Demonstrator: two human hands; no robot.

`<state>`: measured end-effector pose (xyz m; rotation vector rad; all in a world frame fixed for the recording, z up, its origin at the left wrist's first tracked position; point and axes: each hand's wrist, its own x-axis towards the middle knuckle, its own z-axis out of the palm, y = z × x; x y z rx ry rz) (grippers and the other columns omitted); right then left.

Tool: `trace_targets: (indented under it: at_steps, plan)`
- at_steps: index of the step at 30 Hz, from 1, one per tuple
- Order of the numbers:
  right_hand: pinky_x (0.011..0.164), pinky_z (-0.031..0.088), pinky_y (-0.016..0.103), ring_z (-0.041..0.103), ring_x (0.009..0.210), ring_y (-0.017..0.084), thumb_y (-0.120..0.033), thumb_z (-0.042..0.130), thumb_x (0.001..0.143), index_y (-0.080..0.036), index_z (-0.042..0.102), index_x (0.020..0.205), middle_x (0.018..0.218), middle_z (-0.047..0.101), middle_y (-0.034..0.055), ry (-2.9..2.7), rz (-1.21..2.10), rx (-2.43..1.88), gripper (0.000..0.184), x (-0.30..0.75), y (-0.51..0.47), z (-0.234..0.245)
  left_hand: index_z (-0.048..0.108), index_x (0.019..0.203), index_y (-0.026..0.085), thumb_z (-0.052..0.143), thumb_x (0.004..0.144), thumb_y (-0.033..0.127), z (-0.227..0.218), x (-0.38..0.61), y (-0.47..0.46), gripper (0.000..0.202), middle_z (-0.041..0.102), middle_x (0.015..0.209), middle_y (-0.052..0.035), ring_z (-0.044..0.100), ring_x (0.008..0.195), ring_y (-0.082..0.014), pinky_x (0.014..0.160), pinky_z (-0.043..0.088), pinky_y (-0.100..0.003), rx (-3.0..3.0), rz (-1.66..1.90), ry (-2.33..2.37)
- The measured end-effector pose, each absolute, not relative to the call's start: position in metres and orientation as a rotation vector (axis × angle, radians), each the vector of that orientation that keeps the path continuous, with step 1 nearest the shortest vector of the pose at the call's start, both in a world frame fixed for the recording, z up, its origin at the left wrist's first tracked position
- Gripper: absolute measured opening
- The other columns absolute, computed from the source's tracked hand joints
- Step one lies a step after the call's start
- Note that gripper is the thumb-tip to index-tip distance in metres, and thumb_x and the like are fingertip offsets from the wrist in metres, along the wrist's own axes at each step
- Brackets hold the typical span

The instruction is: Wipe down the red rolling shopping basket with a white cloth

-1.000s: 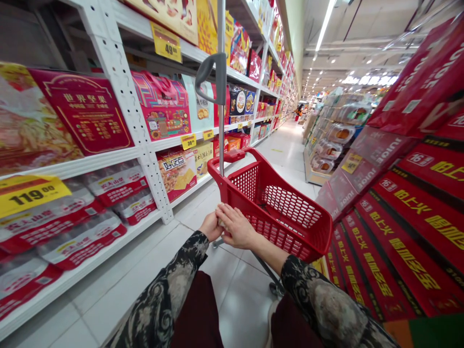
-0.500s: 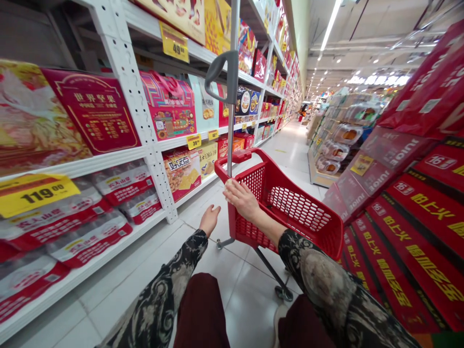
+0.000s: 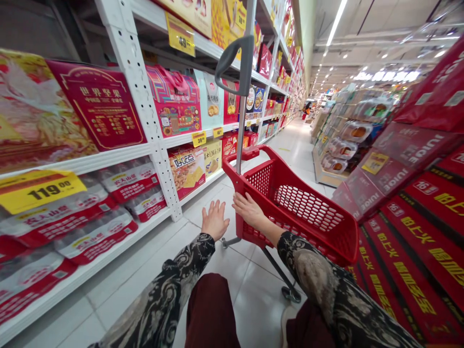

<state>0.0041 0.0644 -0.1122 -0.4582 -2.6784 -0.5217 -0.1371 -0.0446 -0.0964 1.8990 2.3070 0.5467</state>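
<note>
A red plastic shopping cart (image 3: 315, 212) with perforated walls stands in front of me, slightly to the right. A metal pole with a grey handle (image 3: 246, 67) rises from its near left corner. My right hand (image 3: 250, 211) lies with outstretched fingers at the cart's near left side, just below the rim; whether it presses on the plastic I cannot tell. My left hand (image 3: 214, 221) is held in the air left of the cart, palm down, fingers spread, with nothing in it.
White shelving (image 3: 159, 159) on the left carries gift boxes, snack boxes and packs of bottled water (image 3: 97, 222). Stacked red drink cartons (image 3: 409, 241) border the right side. Farther along stands a display of clear-packed goods (image 3: 340, 140). The tiled aisle (image 3: 290, 150) runs ahead, with a person far off.
My left hand has turned palm down and spread its fingers. My right hand has shifted slightly right and down along the cart's side. The view has shifted a little.
</note>
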Motion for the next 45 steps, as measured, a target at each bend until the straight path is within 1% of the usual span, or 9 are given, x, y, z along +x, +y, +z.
trace_targets:
  at_steps: [3, 6, 15, 23, 26, 29, 34, 41, 45]
  plan:
    - [0.109, 0.018, 0.052, 0.02, 0.136, 0.025, -0.016, 0.04, 0.091, -0.018, 0.05, 0.123, 0.139, 0.041, 0.0091, -2.549, -0.532, -0.508, 0.034, 0.003, 0.07, -0.085, 0.035, 0.133, 0.017, 0.049, 0.077, 0.026, -0.095, -0.133, -0.042, 0.059, 0.027, 0.146, -0.0159, 0.018, 0.136, -0.0321, 0.106, 0.012, -0.058, 1.881, 0.563, 2.326]
    - [0.109, 0.015, 0.053, 0.018, 0.136, 0.024, -0.016, 0.037, 0.091, -0.018, 0.047, 0.126, 0.142, 0.036, 0.0093, -2.489, -0.516, -0.565, 0.036, 0.003, 0.077, -0.068, 0.036, 0.132, 0.018, 0.05, 0.076, 0.025, -0.093, -0.123, -0.043, 0.058, 0.027, 0.146, -0.0159, 0.018, 0.136, -0.0315, 0.106, 0.01, -0.058, 1.879, 0.59, 2.292]
    - [0.106, 0.028, 0.05, 0.034, 0.129, 0.026, -0.011, 0.044, 0.086, -0.012, 0.058, 0.114, 0.13, 0.051, 0.0136, -2.677, -0.548, -0.507, 0.03, 0.029, 0.062, -0.127, 0.041, 0.13, 0.018, 0.052, 0.075, 0.025, -0.102, -0.107, -0.058, 0.056, 0.029, 0.145, -0.0161, 0.02, 0.136, -0.0311, 0.107, 0.01, -0.057, 1.959, 0.481, 2.214]
    - [0.109, 0.017, 0.053, 0.023, 0.135, 0.023, -0.014, 0.041, 0.089, -0.018, 0.046, 0.128, 0.142, 0.036, 0.01, -2.487, -0.49, -0.638, 0.039, 0.034, 0.061, -0.092, 0.039, 0.13, 0.019, 0.05, 0.076, 0.025, -0.099, -0.096, -0.054, 0.055, 0.029, 0.145, -0.0149, 0.02, 0.135, -0.0307, 0.106, 0.012, -0.057, 1.947, 0.496, 2.215]
    - [0.109, 0.02, 0.05, 0.025, 0.134, 0.023, -0.012, 0.041, 0.088, -0.015, 0.047, 0.127, 0.14, 0.039, 0.0114, -2.545, -0.514, -0.613, 0.039, 0.041, 0.062, -0.094, 0.04, 0.13, 0.017, 0.049, 0.076, 0.024, -0.098, -0.087, -0.054, 0.055, 0.029, 0.145, -0.0164, 0.02, 0.135, -0.0317, 0.106, 0.011, -0.058, 1.96, 0.514, 2.172]
    - [0.108, 0.025, 0.049, 0.031, 0.131, 0.025, -0.009, 0.041, 0.086, -0.011, 0.051, 0.122, 0.134, 0.046, 0.0146, -2.619, -0.559, -0.628, 0.037, 0.053, 0.058, -0.115, 0.041, 0.129, 0.015, 0.049, 0.075, 0.023, -0.098, -0.081, -0.056, 0.055, 0.029, 0.144, -0.019, 0.019, 0.135, -0.0339, 0.105, 0.01, -0.059, 1.979, 0.526, 2.131]
    - [0.104, 0.031, 0.048, 0.039, 0.126, 0.026, -0.01, 0.042, 0.086, -0.009, 0.054, 0.119, 0.129, 0.051, 0.016, -2.677, -0.559, -0.643, 0.035, 0.07, 0.042, -0.145, 0.04, 0.13, 0.016, 0.049, 0.075, 0.023, -0.102, -0.075, -0.06, 0.056, 0.029, 0.145, -0.0181, 0.019, 0.135, -0.0336, 0.106, 0.009, -0.059, 1.983, 0.506, 2.123]
    - [0.109, 0.018, 0.051, 0.023, 0.135, 0.024, -0.013, 0.037, 0.09, -0.018, 0.045, 0.129, 0.141, 0.038, 0.009, -2.474, -0.507, -0.75, 0.041, 0.089, 0.036, -0.111, 0.038, 0.131, 0.016, 0.048, 0.076, 0.025, -0.107, -0.056, -0.057, 0.057, 0.028, 0.145, -0.0172, 0.019, 0.136, -0.0326, 0.106, 0.01, -0.058, 2.016, 0.468, 2.097]
    - [0.109, 0.017, 0.05, 0.024, 0.134, 0.023, -0.011, 0.036, 0.089, -0.018, 0.043, 0.131, 0.14, 0.04, 0.0082, -2.489, -0.482, -0.813, 0.043, 0.11, 0.039, -0.112, 0.037, 0.132, 0.017, 0.048, 0.077, 0.027, -0.109, -0.037, -0.056, 0.057, 0.028, 0.146, -0.0156, 0.019, 0.136, -0.0315, 0.106, 0.011, -0.058, 2.066, 0.419, 2.078]
